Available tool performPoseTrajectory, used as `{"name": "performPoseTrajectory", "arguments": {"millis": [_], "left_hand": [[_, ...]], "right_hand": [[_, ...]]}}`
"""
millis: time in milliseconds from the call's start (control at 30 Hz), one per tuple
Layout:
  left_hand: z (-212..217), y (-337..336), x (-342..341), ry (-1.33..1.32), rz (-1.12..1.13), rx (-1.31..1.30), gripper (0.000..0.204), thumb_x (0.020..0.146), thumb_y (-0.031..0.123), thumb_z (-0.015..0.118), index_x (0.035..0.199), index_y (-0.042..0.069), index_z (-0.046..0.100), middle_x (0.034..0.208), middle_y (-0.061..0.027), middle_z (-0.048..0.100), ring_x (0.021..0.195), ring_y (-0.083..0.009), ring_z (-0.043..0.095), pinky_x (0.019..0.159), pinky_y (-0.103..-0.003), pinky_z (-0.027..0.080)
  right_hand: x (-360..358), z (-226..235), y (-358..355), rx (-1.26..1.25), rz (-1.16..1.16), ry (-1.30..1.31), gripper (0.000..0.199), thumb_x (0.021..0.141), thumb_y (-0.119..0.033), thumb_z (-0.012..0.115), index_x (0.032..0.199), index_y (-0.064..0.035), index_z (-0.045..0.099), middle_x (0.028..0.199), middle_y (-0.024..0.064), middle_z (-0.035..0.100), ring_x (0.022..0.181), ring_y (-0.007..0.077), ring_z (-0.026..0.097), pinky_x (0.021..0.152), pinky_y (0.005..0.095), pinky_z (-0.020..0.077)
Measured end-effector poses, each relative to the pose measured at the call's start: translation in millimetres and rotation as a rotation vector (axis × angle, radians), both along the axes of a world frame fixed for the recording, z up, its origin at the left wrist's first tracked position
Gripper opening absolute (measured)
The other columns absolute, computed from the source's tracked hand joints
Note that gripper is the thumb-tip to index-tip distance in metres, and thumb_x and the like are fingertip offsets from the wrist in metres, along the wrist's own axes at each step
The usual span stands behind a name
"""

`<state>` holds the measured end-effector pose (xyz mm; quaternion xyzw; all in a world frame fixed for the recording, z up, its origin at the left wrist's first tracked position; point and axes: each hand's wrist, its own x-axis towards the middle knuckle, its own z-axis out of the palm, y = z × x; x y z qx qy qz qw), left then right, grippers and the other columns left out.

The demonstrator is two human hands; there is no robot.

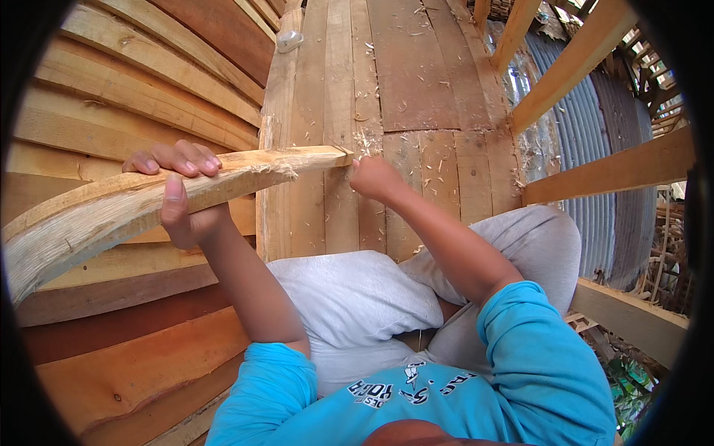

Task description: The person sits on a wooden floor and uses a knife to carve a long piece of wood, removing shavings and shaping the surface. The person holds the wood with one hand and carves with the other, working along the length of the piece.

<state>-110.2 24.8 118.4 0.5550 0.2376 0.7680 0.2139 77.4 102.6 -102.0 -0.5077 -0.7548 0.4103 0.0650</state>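
Note:
My left hand [178, 189] grips a long rough wooden stick [97, 215] near its middle, fingers over the top and thumb underneath. The stick runs from the lower left up to a splintered tip [327, 154] at the centre. My right hand [375, 178] is closed in a fist right beside that tip. Whatever it holds is hidden by the fingers. Fine wood shavings [364, 141] cling around the tip.
A plank floor [401, 82] strewn with shavings stretches ahead. Stacked wooden boards [126, 97] rise on the left. Wooden beams [595, 175] and corrugated metal sheeting [595, 134] stand on the right. My knees in grey trousers [357, 297] are below. A small pale object [289, 40] lies on an upright plank.

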Motion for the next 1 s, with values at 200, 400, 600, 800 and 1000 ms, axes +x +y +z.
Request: {"name": "performPoseTrajectory", "arguments": {"millis": [200, 400, 600, 800, 1000], "left_hand": [[-4, -10, 15, -0.132, 0.399, -0.100, 0.032, 0.072, 0.010, 0.058, 0.100, 0.007, 0.043, 0.065, -0.0085, 0.049, 0.056, -0.0200, 0.053, 0.059, -0.034, 0.051], [3, -1, 20, -0.116, 0.526, -0.066, 0.031, 0.072, 0.011, 0.058, 0.098, 0.006, 0.043, 0.062, -0.0077, 0.049, 0.052, -0.0182, 0.051, 0.053, -0.030, 0.051], [3, 4, 25, -0.194, 0.511, -0.093, 0.030, 0.072, 0.012, 0.060, 0.098, 0.008, 0.044, 0.063, -0.0065, 0.049, 0.054, -0.0167, 0.052, 0.053, -0.029, 0.050], [2, -11, 13, -0.163, 0.605, -0.145, 0.026, 0.073, 0.013, 0.060, 0.096, 0.013, 0.048, 0.069, -0.0035, 0.048, 0.061, -0.0155, 0.051, 0.060, -0.031, 0.049], [2, -3, 17, -0.187, 0.591, -0.149, 0.025, 0.074, 0.013, 0.060, 0.096, 0.014, 0.048, 0.070, -0.0039, 0.048, 0.064, -0.0157, 0.051, 0.060, -0.031, 0.047]], "right_hand": [[-27, 84, -20, -0.027, 0.033, 0.257, 0.045, 0.101, -0.026, 0.040, 0.086, 0.0070, 0.067, 0.088, 0.0306, 0.067, 0.087, 0.0462, 0.065, 0.085, 0.0525, 0.0515], [-29, 73, -22, 0.117, 0.051, 0.275, 0.047, 0.101, -0.028, 0.039, 0.086, 0.0079, 0.066, 0.086, 0.0321, 0.065, 0.083, 0.0477, 0.065, 0.082, 0.0537, 0.0509], [-15, 45, 0, 0.067, -0.011, 0.242, 0.044, 0.100, -0.026, 0.041, 0.084, 0.0058, 0.067, 0.083, 0.0290, 0.066, 0.083, 0.0455, 0.066, 0.079, 0.0521, 0.0521], [-30, 101, -31, 0.039, 0.070, 0.185, 0.043, 0.101, -0.025, 0.040, 0.087, 0.0060, 0.067, 0.087, 0.0286, 0.067, 0.084, 0.0447, 0.066, 0.079, 0.0516, 0.0521], [-18, 55, -6, -0.028, 0.019, 0.132, 0.046, 0.101, -0.028, 0.038, 0.088, 0.0058, 0.066, 0.089, 0.0282, 0.067, 0.086, 0.0445, 0.066, 0.081, 0.0517, 0.0518]]}}
